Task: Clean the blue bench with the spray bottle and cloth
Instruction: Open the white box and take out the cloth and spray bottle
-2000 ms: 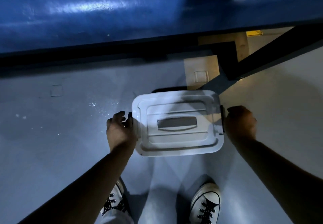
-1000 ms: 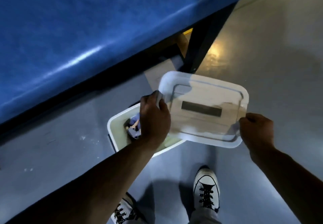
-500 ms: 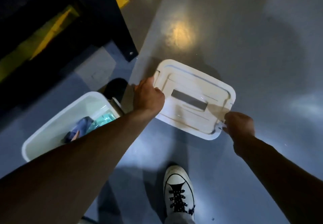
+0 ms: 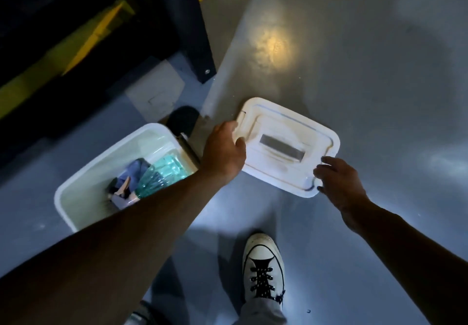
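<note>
An open white plastic bin (image 4: pixel 76 180) stands on the floor at the left. Inside it lie a blue cloth (image 4: pixel 135 172) and a clear teal spray bottle (image 4: pixel 162 175), both partly hidden by my left forearm. The bin's white lid (image 4: pixel 286 144) lies flat on the grey floor to the right of the bin. My left hand (image 4: pixel 222 154) curls over the lid's left edge. My right hand (image 4: pixel 339 182) hovers at the lid's near right corner with its fingers spread, gripping nothing. The bench's blue top is out of view.
The bench's black leg (image 4: pixel 197 33) with a bolt at its foot stands at the upper left, with a yellow floor stripe (image 4: pixel 83 38) beside it. My white sneaker (image 4: pixel 263 266) is planted below the lid. Grey floor stretches off to the right.
The lid came off the bin and was carried right and down onto the floor. My right hand has let go of its corner. The view swung right, away from the bench.
</note>
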